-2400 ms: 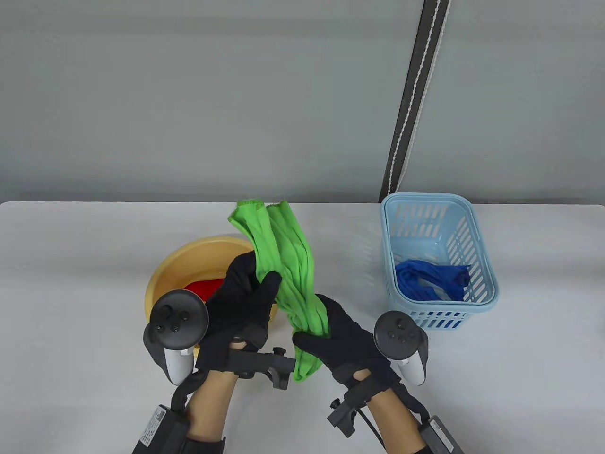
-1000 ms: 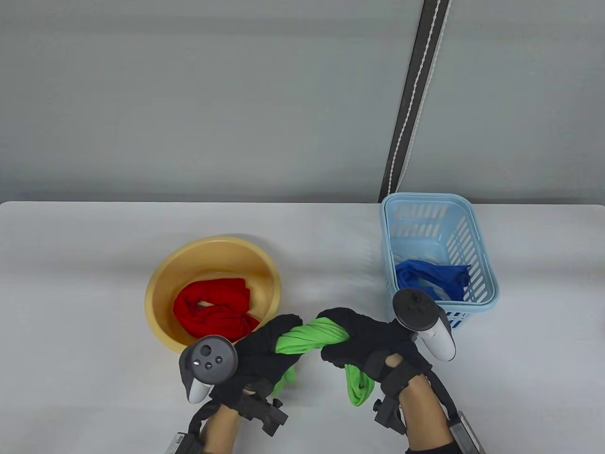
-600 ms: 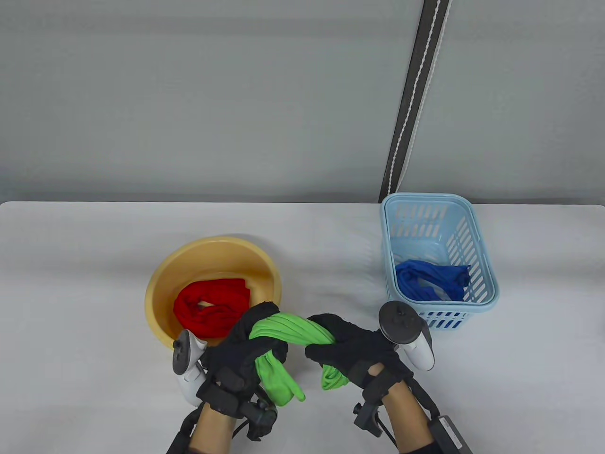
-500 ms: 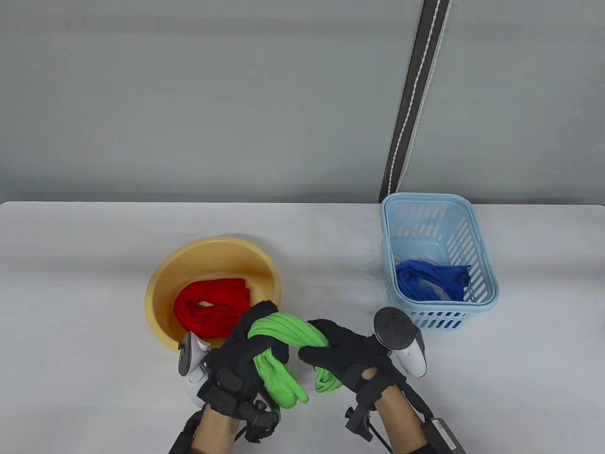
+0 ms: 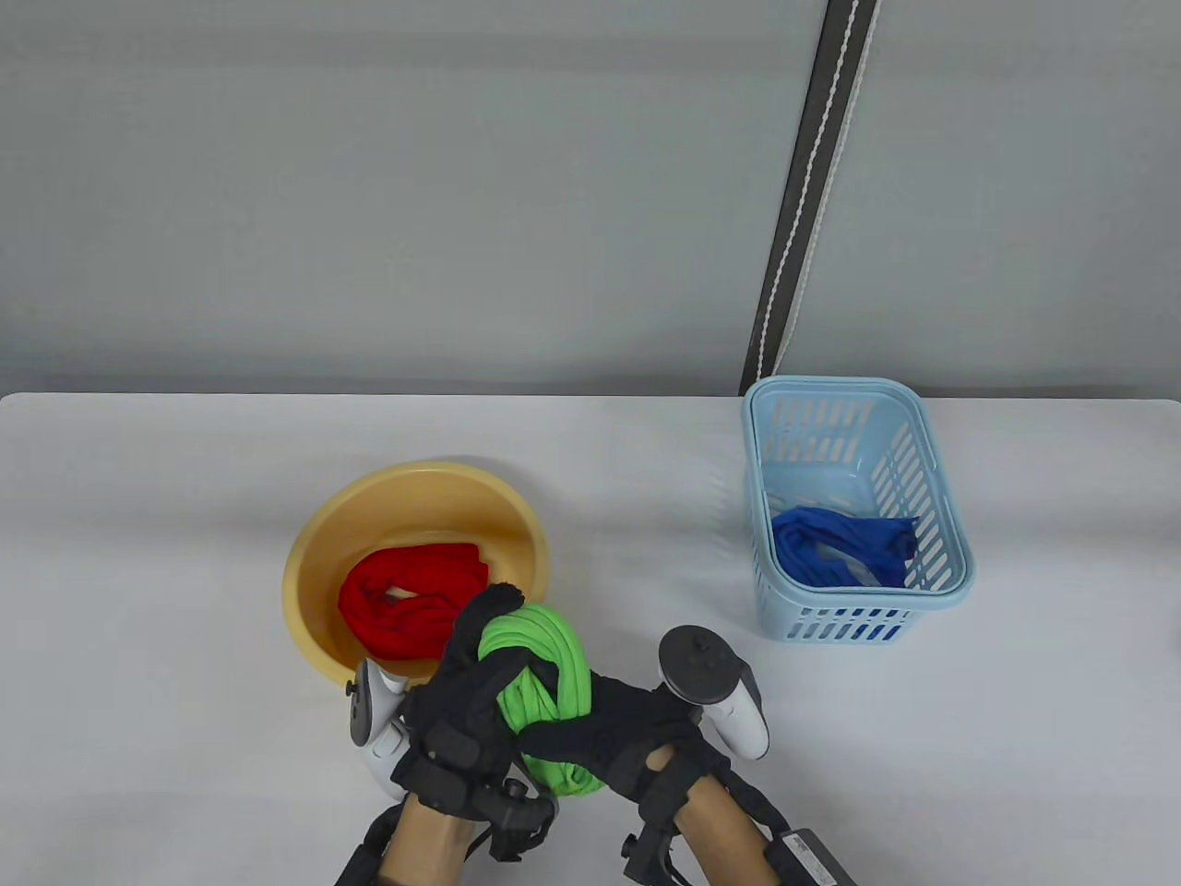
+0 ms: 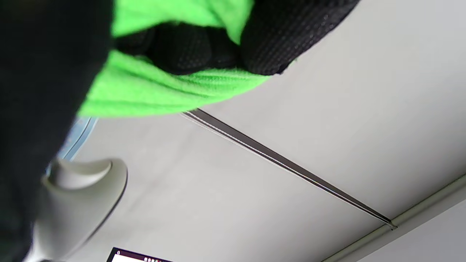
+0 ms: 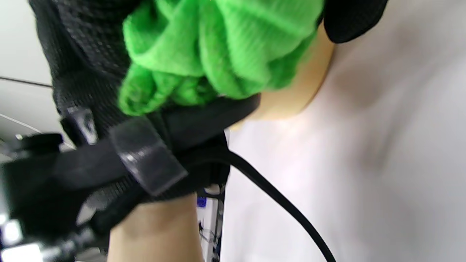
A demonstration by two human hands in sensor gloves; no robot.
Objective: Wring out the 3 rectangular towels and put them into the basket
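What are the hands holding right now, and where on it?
Both hold the twisted green towel: left hand grips its upper loop, right hand its lower bunched end.

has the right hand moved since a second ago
Yes. The right hand has slid left, away from the blue basket and up against the left hand, bunching the green towel between them.
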